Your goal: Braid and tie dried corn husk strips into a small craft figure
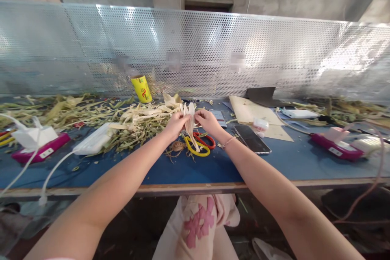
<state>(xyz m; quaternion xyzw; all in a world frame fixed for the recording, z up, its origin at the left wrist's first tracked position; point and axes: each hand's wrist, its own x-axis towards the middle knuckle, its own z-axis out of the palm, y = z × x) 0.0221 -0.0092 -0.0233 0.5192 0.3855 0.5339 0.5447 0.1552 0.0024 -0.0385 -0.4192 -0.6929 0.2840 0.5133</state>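
Observation:
Between my hands is a pale, dried corn husk, its strips fanned upward and a narrow tail hanging down. My left hand pinches it from the left. The fingertips of my right hand are pressed together at its right edge. Just below the husk lie scissors with one yellow and one red handle loop on the blue table. A small brown knotted piece rests left of the scissors. Behind my left hand spreads a heap of dried husks.
A yellow printed roll stands at the back, before a perforated metal screen. Right of my hands lie a phone and brown cardboard. Power strips with cables sit at both sides. The table's front edge is near my lap.

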